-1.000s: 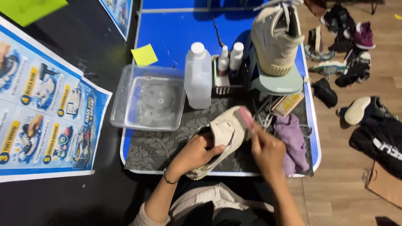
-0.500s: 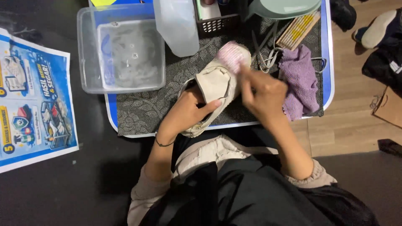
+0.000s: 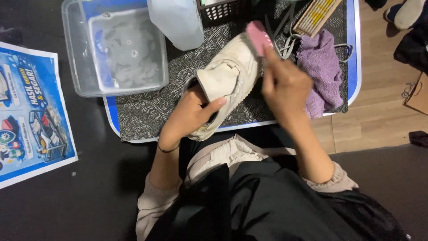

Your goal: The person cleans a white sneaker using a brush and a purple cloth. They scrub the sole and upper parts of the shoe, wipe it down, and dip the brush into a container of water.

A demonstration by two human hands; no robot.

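While gripped by left hand (image 3: 189, 118), cream shoe (image 3: 229, 73) under right hand's (image 3: 285, 87) pink eraser (image 3: 258, 32).

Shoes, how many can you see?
2. A cream shoe sits in the left hand over the table; another shoe lies on the floor, top right. More may be out of view.

Pale beige sleeves pushed up forearms, thin dark band on left wrist (image 3: 168, 149), black garment over lap.
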